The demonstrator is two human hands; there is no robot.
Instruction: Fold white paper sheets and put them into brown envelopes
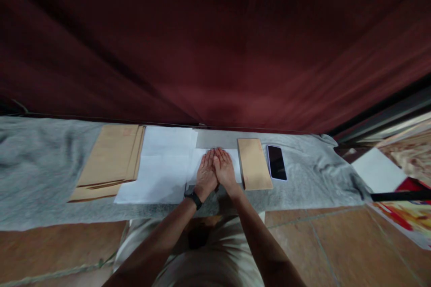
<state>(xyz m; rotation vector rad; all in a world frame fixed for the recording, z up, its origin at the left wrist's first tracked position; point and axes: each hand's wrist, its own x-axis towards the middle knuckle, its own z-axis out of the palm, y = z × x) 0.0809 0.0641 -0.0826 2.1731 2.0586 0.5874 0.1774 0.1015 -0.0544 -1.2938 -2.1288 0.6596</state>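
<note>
My left hand (pixel 206 174) and my right hand (pixel 225 170) lie flat, palms down and side by side, on a folded white sheet of paper (pixel 198 161) in the middle of a grey cloth (pixel 40 166). The fingers are straight and together, pointing away from me. A black band is on my left wrist. Just right of my right hand lies a brown envelope (pixel 254 163), and beyond it a dark phone (pixel 276 163).
A stack of white paper (pixel 158 166) sits left of my hands, with a pile of brown envelopes (pixel 111 159) further left. A dark red curtain (pixel 215 45) hangs behind the cloth. Tiled floor and colourful printed material (pixel 409 213) lie at the right.
</note>
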